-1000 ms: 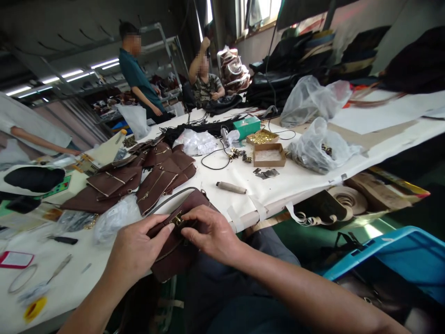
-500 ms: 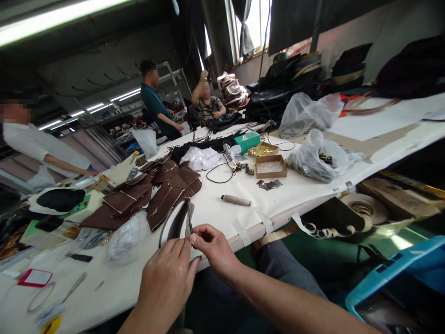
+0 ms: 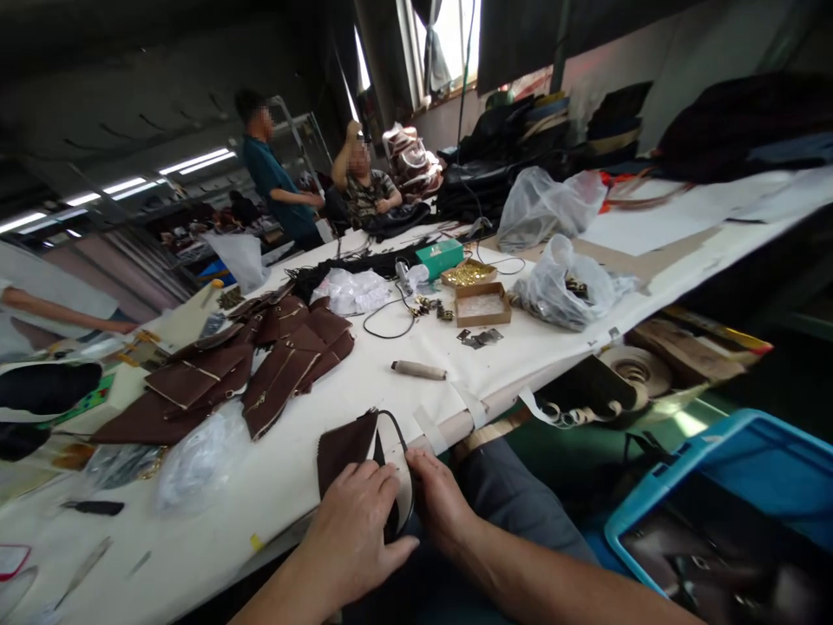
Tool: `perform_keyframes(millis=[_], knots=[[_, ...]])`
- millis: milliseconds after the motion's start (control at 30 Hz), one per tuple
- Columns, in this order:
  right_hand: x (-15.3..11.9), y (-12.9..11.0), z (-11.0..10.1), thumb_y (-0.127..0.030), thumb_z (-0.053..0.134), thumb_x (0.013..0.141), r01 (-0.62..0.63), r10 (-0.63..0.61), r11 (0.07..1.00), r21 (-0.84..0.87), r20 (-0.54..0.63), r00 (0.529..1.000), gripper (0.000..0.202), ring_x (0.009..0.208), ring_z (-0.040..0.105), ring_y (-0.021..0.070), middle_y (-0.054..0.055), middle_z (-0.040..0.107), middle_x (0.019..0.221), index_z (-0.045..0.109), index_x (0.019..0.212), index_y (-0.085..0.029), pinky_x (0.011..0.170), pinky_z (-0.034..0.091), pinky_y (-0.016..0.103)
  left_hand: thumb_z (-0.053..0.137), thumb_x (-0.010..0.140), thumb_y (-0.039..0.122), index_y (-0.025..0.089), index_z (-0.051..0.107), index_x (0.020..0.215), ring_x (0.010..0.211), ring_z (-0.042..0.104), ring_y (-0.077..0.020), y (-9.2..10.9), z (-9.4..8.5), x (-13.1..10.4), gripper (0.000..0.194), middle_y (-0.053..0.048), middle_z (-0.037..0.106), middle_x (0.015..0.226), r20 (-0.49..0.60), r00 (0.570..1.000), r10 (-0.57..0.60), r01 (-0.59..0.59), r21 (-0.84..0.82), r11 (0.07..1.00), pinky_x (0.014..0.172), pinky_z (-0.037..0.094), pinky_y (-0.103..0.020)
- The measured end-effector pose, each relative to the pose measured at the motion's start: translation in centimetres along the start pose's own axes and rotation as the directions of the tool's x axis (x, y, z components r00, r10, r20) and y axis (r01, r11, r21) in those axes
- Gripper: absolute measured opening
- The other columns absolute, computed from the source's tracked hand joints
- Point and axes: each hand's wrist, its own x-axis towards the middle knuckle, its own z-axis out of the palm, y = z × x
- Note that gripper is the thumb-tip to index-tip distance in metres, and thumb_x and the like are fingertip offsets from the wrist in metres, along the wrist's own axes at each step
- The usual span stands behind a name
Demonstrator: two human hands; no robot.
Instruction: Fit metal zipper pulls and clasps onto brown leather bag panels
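A dark brown leather piece point(image 3: 342, 450) rests at the table's near edge, one side of it opened out. Along that side runs a thin dark curved edge, with a pale inner face showing. My left hand point(image 3: 364, 521) grips the piece from above, fingers bent over it and thumb out to the side. The far curved edge is pinched by my right hand point(image 3: 446, 499), whose fingertips are partly hidden behind it. Beyond my hands lies a wrapped, grey-beige rod-like handle point(image 3: 419, 371).
Brown zippered leather pieces point(image 3: 279, 373) are piled at left beside a clear plastic bag point(image 3: 201, 464). Small cardboard boxes point(image 3: 482, 305) and a bag of metal parts point(image 3: 556, 291) stand farther back. A blue crate point(image 3: 625, 521) is at lower right. Several people stand or sit beyond the table.
The leather piece has turned and spread, so its brown face now shows. My right hand has moved right along its edge; my left hand has flattened over it. The view has shifted right.
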Motion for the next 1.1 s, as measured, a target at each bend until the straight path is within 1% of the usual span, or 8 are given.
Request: perform_keyframes(millis=[167, 367, 633, 700, 767, 900, 1000, 1100], knots=[[0.8, 0.4, -1.9, -0.041, 0.091, 0.067, -0.043, 0.039, 0.999, -0.034, -0.109, 0.993, 0.038, 0.065, 0.057, 0.0151, -0.002, 0.065, 0.072, 0.064, 0.083, -0.019, 0.064, 0.046, 0.027, 0.081, 0.083, 0.037, 0.016, 0.07, 0.134, 0.127, 0.067, -0.0351, -1.2, 3.5, -0.1, 0.056, -0.014, 0.073, 0.14, -0.084, 0.995, 0.057, -0.059, -0.025, 0.998, 0.108, 0.055, -0.053], [1.9, 0.4, -3.1, -0.044, 0.092, 0.067, -0.069, 0.051, 0.991, -0.113, -0.154, 0.987, 0.042, 0.064, 0.058, 0.0147, -0.002, 0.067, 0.07, 0.062, 0.082, -0.018, 0.064, 0.046, 0.028, 0.07, 0.093, 0.036, 0.013, 0.072, 0.132, 0.141, 0.06, -0.0373, -1.5, 5.5, 0.4, 0.045, -0.015, 0.073, 0.141, -0.213, 0.974, 0.079, -0.081, 0.0, 0.997, 0.131, 0.024, -0.065], [2.0, -1.6, -3.8, -0.05, 0.087, 0.073, -0.146, 0.101, 0.918, -0.37, -0.138, 0.985, 0.04, 0.058, 0.057, 0.014, -0.002, 0.064, 0.065, 0.061, 0.078, -0.019, 0.062, 0.047, 0.028, 0.071, 0.091, 0.033, 0.018, 0.072, 0.133, 0.139, 0.062, -0.0346, -2.8, 7.8, 0.9, 0.045, -0.012, 0.072, 0.145, -0.368, 0.927, 0.075, -0.097, -0.042, 0.994, 0.121, 0.04, -0.051], [1.9, -4.1, -4.3, -0.05, 0.083, 0.079, -0.079, 0.047, 0.757, -0.648, -0.066, 0.997, 0.036, 0.058, 0.057, 0.0145, -0.001, 0.065, 0.065, 0.064, 0.076, -0.019, 0.06, 0.045, 0.028, 0.07, 0.09, 0.033, 0.02, 0.071, 0.132, 0.135, 0.064, -0.0329, -3.1, 8.4, 1.0, 0.043, -0.01, 0.074, 0.142, -0.436, 0.896, 0.083, -0.115, -0.047, 0.992, 0.12, 0.04, -0.048], [2.4, -8.0, -4.5, -0.046, 0.078, 0.085, 0.107, -0.133, 0.476, -0.873, 0.049, 0.99, 0.029, 0.062, 0.059, 0.0159, 0.0, 0.068, 0.068, 0.07, 0.077, -0.019, 0.061, 0.044, 0.028, 0.07, 0.089, 0.034, 0.021, 0.071, 0.13, 0.133, 0.065, -0.0317, -3.3, 8.9, 1.2, 0.043, -0.008, 0.076, 0.139, -0.5, 0.86, 0.102, -0.143, -0.044, 0.989, 0.119, 0.039, -0.046], [6.4, -18.0, -3.7, -0.04, 0.07, 0.093, 0.207, -0.486, -0.145, -0.968, 0.252, 0.837, 0.02, 0.077, 0.066, 0.0192, 0.003, 0.076, 0.085, 0.079, 0.093, -0.022, 0.074, 0.049, 0.031, 0.071, 0.087, 0.038, 0.021, 0.072, 0.127, 0.129, 0.067, -0.0304, -4.1, 9.6, 1.4, 0.044, -0.008, 0.079, 0.132, -0.579, 0.804, 0.137, -0.183, -0.022, 0.983, 0.118, 0.039, -0.043], [11.0, -24.3, -3.3, -0.028, 0.071, 0.091, 0.119, -0.571, -0.25, -0.961, 0.246, 0.784, 0.02, 0.092, 0.067, 0.0226, 0.009, 0.076, 0.11, 0.08, 0.106, -0.021, 0.085, 0.048, 0.034, 0.073, 0.086, 0.041, 0.022, 0.073, 0.126, 0.127, 0.068, -0.0295, -5.1, 10.2, 1.3, 0.044, -0.007, 0.079, 0.134, -0.565, 0.8, 0.204, -0.217, 0.044, 0.975, 0.118, 0.039, -0.042], [14.6, -27.4, -3.7, -0.019, 0.077, 0.082, 0.075, -0.565, -0.294, -0.953, 0.237, 0.791, 0.023, 0.098, 0.066, 0.0252, 0.011, 0.076, 0.114, 0.083, 0.104, -0.021, 0.086, 0.047, 0.034, 0.073, 0.087, 0.041, 0.023, 0.073, 0.13, 0.13, 0.067, -0.0286, -6.1, 10.8, 1.1, 0.046, -0.006, 0.076, 0.139, -0.524, 0.811, 0.26, -0.239, 0.108, 0.965, 0.118, 0.04, -0.042]])
